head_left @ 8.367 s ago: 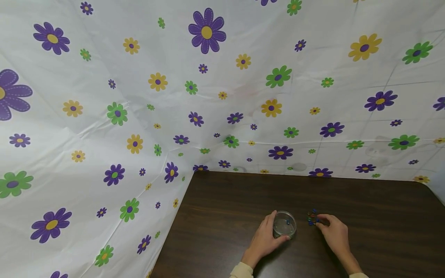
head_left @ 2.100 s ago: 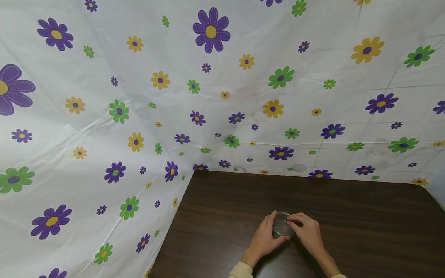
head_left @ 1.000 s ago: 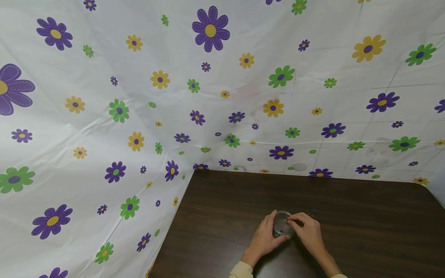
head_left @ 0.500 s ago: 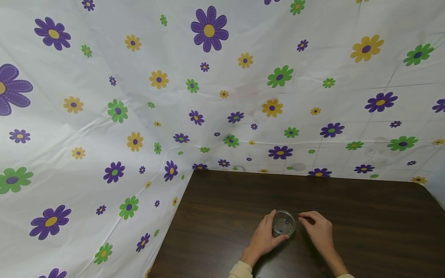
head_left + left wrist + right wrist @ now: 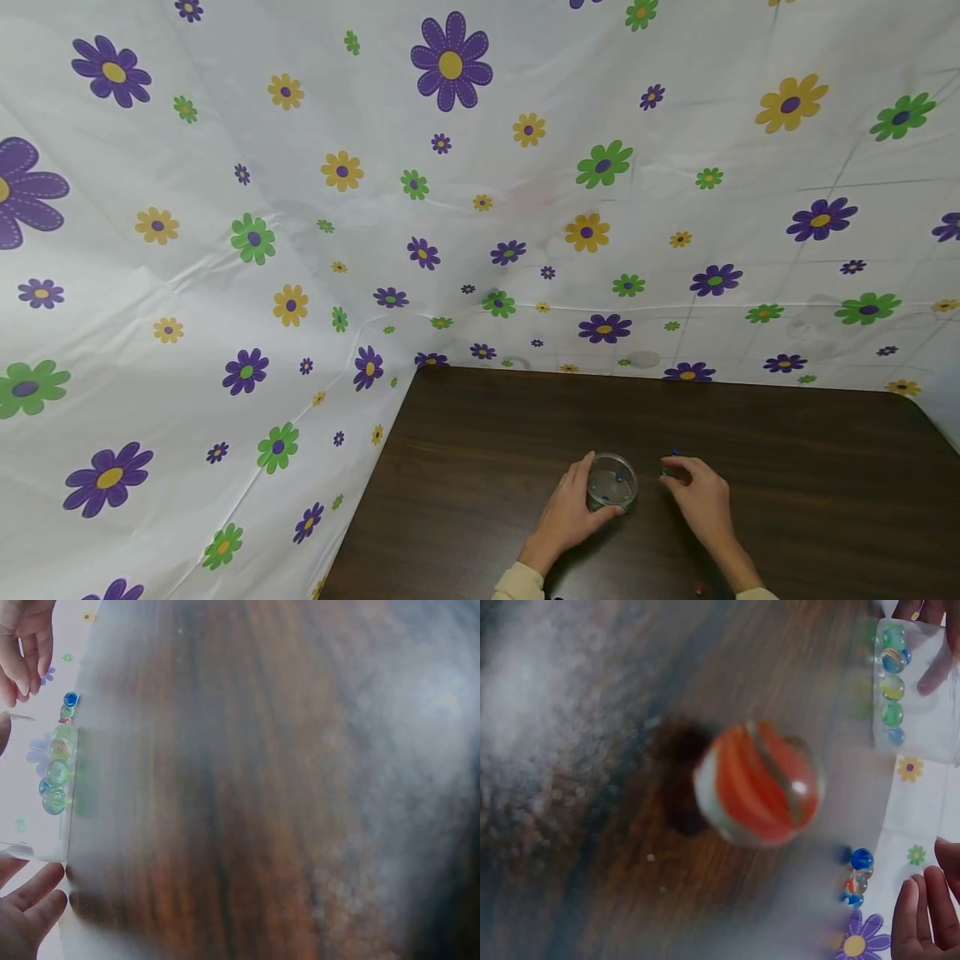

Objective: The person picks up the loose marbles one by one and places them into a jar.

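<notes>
Gripping the jar [image 5: 602, 481] with the left hand [image 5: 568, 510]. Poising the right hand [image 5: 703, 502] near loose marbles [image 5: 857, 883], with fingers parted from thumb.

Hands, two: one bare left hand [image 5: 564, 517] and one bare right hand [image 5: 703, 504]. Containers, one: a clear, round, straight-walled container [image 5: 602, 479]. Marbles: at least five tinted glass spheres [image 5: 892, 688] inside, overlap obscuring the exact number; at least three clustered glass marbles [image 5: 862, 859] outside; one separate orange-and-white glass marble [image 5: 757, 784]. Tables, one: a dark brown wood-grain table [image 5: 480, 433].
</notes>
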### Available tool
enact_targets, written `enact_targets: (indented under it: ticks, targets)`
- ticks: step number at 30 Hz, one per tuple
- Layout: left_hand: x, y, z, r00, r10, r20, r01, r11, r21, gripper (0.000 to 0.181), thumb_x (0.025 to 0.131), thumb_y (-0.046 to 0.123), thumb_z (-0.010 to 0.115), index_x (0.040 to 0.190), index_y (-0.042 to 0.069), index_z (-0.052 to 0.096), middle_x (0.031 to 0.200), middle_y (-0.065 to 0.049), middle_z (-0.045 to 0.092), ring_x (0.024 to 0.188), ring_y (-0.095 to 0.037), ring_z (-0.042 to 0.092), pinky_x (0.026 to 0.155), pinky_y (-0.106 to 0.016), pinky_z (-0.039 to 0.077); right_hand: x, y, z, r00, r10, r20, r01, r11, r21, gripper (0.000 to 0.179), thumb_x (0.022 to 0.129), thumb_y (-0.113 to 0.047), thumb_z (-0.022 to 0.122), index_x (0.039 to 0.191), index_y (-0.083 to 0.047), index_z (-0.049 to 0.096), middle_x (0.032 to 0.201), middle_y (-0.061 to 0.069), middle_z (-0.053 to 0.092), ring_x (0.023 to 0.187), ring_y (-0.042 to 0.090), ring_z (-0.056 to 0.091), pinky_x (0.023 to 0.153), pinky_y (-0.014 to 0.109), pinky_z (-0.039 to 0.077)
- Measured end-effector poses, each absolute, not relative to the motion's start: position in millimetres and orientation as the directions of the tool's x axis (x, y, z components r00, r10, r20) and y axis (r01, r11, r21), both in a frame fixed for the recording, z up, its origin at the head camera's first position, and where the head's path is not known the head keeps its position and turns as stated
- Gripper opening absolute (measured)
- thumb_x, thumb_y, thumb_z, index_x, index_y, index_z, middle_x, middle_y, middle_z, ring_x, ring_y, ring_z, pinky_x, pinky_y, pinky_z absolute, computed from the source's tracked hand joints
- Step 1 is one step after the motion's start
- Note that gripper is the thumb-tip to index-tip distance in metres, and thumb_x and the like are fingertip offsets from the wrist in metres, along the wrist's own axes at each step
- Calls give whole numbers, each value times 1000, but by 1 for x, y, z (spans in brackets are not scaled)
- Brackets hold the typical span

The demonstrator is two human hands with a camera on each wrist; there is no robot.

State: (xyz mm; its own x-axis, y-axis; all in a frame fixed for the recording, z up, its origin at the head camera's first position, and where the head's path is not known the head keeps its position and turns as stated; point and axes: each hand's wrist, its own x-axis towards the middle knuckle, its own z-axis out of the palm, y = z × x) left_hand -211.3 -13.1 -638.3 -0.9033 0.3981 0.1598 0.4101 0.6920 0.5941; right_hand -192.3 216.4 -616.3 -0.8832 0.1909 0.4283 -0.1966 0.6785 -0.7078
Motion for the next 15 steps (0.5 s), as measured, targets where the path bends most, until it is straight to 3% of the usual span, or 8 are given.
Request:
enact_targets:
  ticks: [3,10,15]
  targets:
    - [-212,-13,-639,-905,396,157,407,694,594,93,91,63,71,163,18,32,151,-2,50,132,-20,54,99,-39,52,-193,218,-619,-886,186,426,-199,675,-710,27,76,11,84,101,5,75,100,21,71,80,34,69,62,17,51]
    - [-211,-13,-638,-905,397,155,407,698,590,93,91,63,71,163,19,31,151,-2,50,133,-20,53,99,-39,52,-196,218,-624,-893,205,401,-160,689,-707,26,77,10,83,101,4,76,101,20,71,77,22,67,61,19,50]
    - [-211,-14,-636,-905,396,154,406,699,588,94,91,63,71,163,19,32,151,-2,51,133,-20,54,100,-39,52,-197,219,-626,-897,212,388,-146,687,-712,25,77,11,83,101,5,76,100,21,71,83,35,70,64,26,55]
